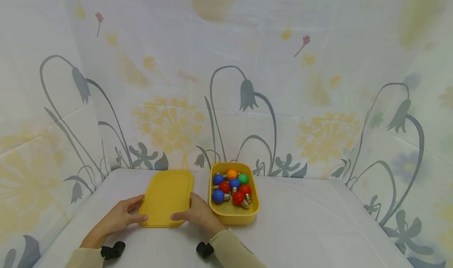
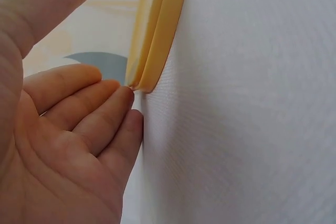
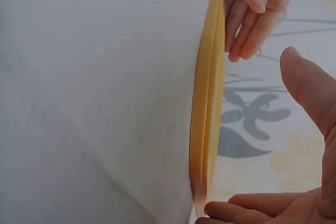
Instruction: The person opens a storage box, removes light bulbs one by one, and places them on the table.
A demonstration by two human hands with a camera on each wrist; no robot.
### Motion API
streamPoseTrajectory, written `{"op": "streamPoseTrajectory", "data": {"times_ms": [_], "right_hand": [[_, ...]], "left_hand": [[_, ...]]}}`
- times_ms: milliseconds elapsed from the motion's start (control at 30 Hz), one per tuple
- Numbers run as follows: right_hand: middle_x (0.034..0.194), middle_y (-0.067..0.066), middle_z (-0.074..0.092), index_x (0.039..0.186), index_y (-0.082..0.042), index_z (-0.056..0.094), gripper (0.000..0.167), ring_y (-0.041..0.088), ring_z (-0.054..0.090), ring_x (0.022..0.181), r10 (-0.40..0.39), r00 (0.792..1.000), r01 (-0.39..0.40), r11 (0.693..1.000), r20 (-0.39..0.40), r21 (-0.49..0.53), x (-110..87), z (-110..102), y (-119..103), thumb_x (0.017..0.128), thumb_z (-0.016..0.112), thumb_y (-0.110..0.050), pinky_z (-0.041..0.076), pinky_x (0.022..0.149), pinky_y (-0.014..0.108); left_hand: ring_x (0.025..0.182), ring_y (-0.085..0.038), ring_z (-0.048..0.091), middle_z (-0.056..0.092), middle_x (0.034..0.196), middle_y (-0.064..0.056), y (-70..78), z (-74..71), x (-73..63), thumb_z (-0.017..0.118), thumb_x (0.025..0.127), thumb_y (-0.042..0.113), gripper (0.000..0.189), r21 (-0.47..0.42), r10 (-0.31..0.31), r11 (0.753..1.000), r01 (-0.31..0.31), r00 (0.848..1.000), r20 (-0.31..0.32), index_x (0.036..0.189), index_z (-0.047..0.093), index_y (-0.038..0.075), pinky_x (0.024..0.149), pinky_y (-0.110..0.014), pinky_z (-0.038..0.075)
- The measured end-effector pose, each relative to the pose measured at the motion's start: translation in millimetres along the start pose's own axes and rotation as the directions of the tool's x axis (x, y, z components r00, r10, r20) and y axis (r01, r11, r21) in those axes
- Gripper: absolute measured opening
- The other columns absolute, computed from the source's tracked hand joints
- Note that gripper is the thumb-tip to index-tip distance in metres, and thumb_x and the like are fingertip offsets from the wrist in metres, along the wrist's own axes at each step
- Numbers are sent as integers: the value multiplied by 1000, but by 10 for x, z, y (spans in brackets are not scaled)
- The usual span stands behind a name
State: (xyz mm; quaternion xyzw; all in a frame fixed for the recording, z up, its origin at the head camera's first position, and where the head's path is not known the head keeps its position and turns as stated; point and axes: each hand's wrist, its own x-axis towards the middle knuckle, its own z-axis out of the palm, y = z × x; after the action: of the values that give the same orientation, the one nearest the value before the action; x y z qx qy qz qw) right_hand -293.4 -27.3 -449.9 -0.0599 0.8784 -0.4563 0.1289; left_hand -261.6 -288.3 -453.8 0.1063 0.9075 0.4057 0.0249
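A flat yellow lid (image 1: 165, 199) lies on the white table, left of a yellow plastic container (image 1: 235, 219). My left hand (image 1: 118, 217) is at the lid's left side, fingers fairly straight and thumb spread. In the left wrist view, the fingertips (image 2: 128, 95) meet the lid's edge (image 2: 163, 35). My right hand (image 1: 201, 213) is at the lid's right side, between lid and container. Its straight fingers (image 3: 236, 212) reach the lid's edge (image 3: 202, 119) in the right wrist view, thumb held apart. Neither hand grips the lid.
Several small round bulbs in blue (image 1: 218, 196), red (image 1: 238, 198), green (image 1: 242, 178) and orange (image 1: 232, 174), with metal screw bases, lie in the container. A pale flower-printed cloth (image 1: 170, 83) hangs behind the table (image 1: 304, 228) and along both sides.
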Motion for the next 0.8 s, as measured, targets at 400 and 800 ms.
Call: {"op": "streamPoseTrajectory", "data": {"times_ms": [400, 800], "right_hand": [[145, 7, 43, 144, -12, 41, 93, 29, 41, 131, -123, 991, 121, 992, -48, -35, -171, -193, -149, 69, 82, -48, 34, 108, 53], [139, 5, 50, 142, -12, 43, 78, 25, 48, 125, -333, 938, 331, 943, -99, -38, -304, -839, 47, 79, 76, -45, 42, 104, 44]], "left_hand": [[128, -47, 40, 36, 142, -34, 136, -12, 24, 76, 83, 26, 83, -71, 48, 996, -51, 998, -43, 141, 33, -14, 101, -48, 41], [127, -47, 41, 37, 143, -30, 511, 149, 60, 74, 85, 20, 74, -188, 208, 957, -220, 975, -81, 141, 36, -8, 99, -47, 43]]}}
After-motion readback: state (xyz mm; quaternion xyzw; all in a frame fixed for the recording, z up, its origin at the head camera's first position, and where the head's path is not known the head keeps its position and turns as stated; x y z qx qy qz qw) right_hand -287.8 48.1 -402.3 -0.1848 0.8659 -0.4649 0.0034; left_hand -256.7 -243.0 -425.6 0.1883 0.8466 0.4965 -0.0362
